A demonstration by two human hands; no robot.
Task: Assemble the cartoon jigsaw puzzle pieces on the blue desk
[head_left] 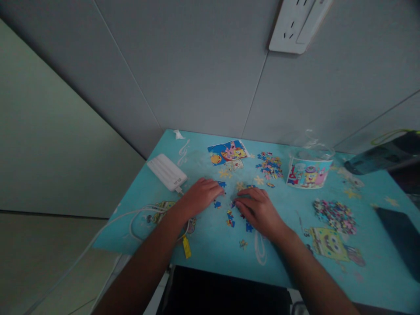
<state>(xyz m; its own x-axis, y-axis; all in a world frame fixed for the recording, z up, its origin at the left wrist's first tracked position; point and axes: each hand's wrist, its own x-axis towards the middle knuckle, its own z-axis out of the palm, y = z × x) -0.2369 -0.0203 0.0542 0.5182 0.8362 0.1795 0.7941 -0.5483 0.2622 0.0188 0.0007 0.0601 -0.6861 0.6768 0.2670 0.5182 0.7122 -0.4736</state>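
Fingers (246, 202) among puzzle pieces (230, 215), turquoise table (216, 245); grey wall (203, 65) (white socket (295, 27)).

Puzzle pieces (217, 204): thin, card-like, with printed faces; too small to tell gloss from matt
Picture sheet (229, 151): printed paper or thin card, flat and smooth
Surface (216, 253): smooth, printed covering with a soft, low sheen
Tub (310, 154): clear, glossy plastic by its look
Tub label (310, 173): printed, smooth, paper-like
Power bank (166, 171): white plastic, smooth
Cable (124, 214): white, smooth plastic sheath
Bottle (377, 156): dark, see-through, plastic-looking, smooth
Scrap (178, 134): thin, creased, paper-like
Socket plate (297, 26): smooth white plastic
Wall (203, 65): smooth, matt grey panels
Dark slab (398, 238): matt; material unclear
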